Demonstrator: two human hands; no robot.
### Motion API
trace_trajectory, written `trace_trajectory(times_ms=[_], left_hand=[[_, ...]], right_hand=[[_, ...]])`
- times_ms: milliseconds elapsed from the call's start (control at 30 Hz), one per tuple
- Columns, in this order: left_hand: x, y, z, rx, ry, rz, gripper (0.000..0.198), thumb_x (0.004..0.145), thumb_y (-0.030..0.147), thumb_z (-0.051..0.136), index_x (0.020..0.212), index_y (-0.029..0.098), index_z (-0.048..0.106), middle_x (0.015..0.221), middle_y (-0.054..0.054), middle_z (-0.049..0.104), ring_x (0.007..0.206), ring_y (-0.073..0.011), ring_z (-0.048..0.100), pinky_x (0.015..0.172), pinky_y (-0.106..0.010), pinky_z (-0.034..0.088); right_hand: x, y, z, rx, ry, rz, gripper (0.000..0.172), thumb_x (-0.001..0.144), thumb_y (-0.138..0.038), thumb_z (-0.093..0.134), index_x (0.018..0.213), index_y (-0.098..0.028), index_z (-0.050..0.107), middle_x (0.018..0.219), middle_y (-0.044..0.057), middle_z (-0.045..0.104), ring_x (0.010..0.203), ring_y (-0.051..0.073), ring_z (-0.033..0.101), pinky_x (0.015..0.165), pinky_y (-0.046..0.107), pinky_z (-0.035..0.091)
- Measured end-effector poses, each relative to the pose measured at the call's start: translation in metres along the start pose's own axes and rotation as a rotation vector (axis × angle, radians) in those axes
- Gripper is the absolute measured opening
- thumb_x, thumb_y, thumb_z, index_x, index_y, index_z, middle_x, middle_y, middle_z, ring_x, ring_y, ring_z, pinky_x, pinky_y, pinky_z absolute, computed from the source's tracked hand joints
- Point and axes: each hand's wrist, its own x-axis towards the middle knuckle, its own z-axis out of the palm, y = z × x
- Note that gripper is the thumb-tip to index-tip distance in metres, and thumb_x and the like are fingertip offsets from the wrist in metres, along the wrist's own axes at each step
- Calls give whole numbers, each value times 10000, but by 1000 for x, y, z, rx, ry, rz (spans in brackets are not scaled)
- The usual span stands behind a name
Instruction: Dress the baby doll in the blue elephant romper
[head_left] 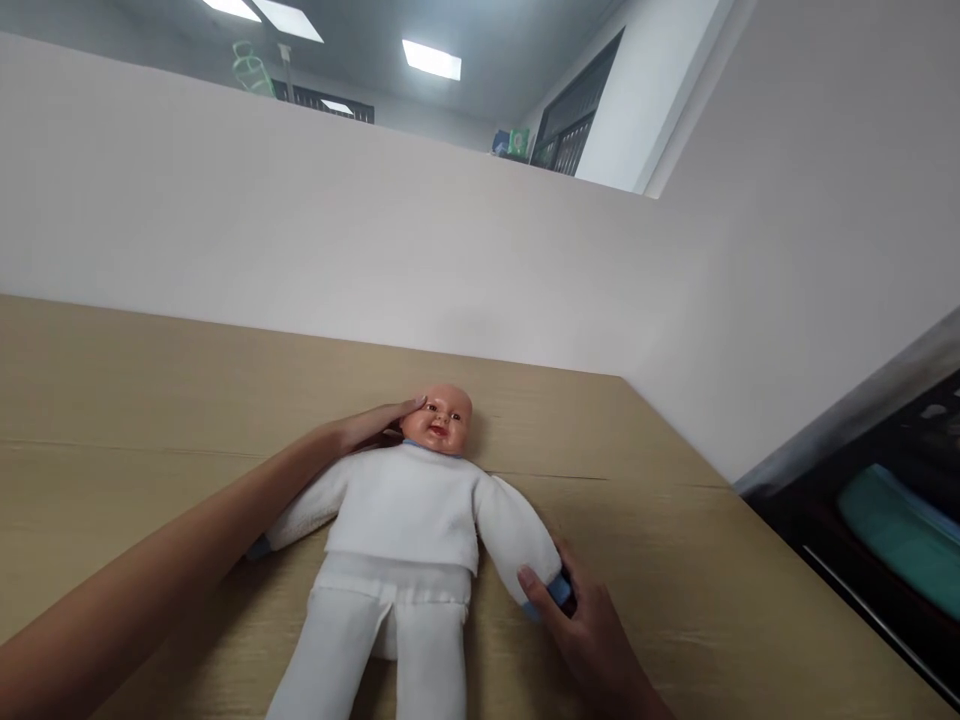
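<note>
Doll (pixel 405 510) apparently being steadied | left hand (pixel 373 424) against its head (pixel 448 418), grip unclear | right hand (pixel 589 618) pinching its cuff (pixel 559 588) | next needs: head support

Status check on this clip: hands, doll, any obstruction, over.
Left hand against doll's head; right hand gripping its blue cuff. Doll face-up on tan surface, lower legs out of frame. No obstruction seen at either hand.
</note>
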Motion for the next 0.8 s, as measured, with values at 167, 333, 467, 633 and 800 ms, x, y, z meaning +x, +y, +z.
trace_trajectory(times_ms=[167, 333, 467, 633, 800], left_hand=[[-4, 0, 3, -4, -68, -4, 859, 832, 888, 651, 1331, 199, 770, 1362, -114, 776, 1302, -350, 691, 977, -333, 591], [-7, 2, 5, 1, -105, 6, 875, 845, 901, 617, 1354, 204, 759, 1384, -108, 765, 1315, -349, 683, 1015, -339, 574], [-11, 4, 11, 8, -141, 26, 876, 854, 904, 596, 1342, 195, 762, 1397, -107, 756, 1324, -340, 683, 1054, -338, 565], [-11, 1, 9, 110, -73, 53, 889, 823, 936, 574, 1255, 190, 792, 1303, -130, 800, 1219, -369, 733, 1001, -391, 596], [-10, 7, 2, 349, 213, 244, 768, 903, 820, 512, 1198, 148, 738, 1282, -176, 775, 1199, -394, 690, 1028, -481, 547]], right_hand=[[1, 5, -2, -12, -38, -4, 677, 924, -727, 640, 1237, -132, 714, 1066, 139, 804, 986, 317, 727, 839, 361, 571], [0, 3, -3, -17, -45, -4, 698, 919, -746, 638, 1257, -138, 699, 1099, 130, 805, 1016, 319, 735, 892, 365, 568], [-1, -2, -3, 7, -35, -36, 653, 929, -726, 643, 1237, -154, 716, 1056, 115, 811, 1016, 317, 737, 861, 351, 572], [-2, -3, 0, -26, -4, -62, 596, 955, -697, 624, 1208, -167, 722, 884, 73, 776, 880, 288, 720, 768, 342, 558], [-2, -2, 1, -214, 120, -231, 428, 976, -601, 631, 1113, -203, 706, 1109, 111, 715, 1015, 302, 672, 894, 406, 531]])
